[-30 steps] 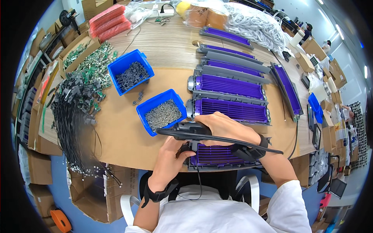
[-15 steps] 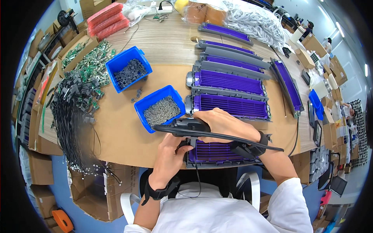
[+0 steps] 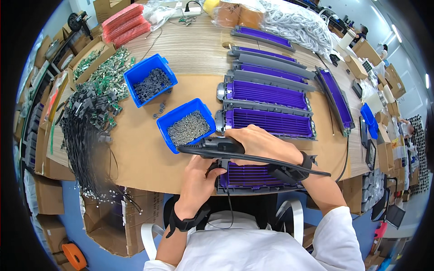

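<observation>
With the right hand [image 3: 262,143] closed round the driver [image 3: 216,145] at lower centre, press squarely, bracing the purple panel [image 3: 248,175] with the half-curled left hand [image 3: 197,175] (its hold is unclear).

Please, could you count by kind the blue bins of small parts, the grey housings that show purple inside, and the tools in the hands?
Blue bins of small parts: 2
Purple-lined grey housings: 7 (5 in a row, 1 nearest the person, 1 angled at right)
Black corded tool, in the right hand: 1
Total: 10
</observation>
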{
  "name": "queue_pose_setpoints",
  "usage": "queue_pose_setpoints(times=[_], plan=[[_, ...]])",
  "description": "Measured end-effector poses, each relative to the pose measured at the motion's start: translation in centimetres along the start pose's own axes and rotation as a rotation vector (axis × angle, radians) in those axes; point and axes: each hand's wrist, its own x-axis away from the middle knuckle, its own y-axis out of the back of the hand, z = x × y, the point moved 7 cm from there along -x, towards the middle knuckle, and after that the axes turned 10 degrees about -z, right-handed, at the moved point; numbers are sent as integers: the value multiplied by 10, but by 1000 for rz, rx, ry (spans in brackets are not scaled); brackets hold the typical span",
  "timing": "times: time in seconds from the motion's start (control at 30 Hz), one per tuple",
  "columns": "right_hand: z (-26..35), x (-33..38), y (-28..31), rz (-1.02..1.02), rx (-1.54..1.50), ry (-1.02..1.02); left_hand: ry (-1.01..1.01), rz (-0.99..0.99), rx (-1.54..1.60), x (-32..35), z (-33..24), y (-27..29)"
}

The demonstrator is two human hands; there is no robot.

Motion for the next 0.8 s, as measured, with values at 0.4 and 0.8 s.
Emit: queue_pose_setpoints(times=[0.4, 0.8], plan=[[36, 11, 73, -602, -478, 73, -131, -37, -78, -4, -15, 9], [35, -20, 49, -908, -1009, 337, -126, -113, -17, -6, -10, 18]])
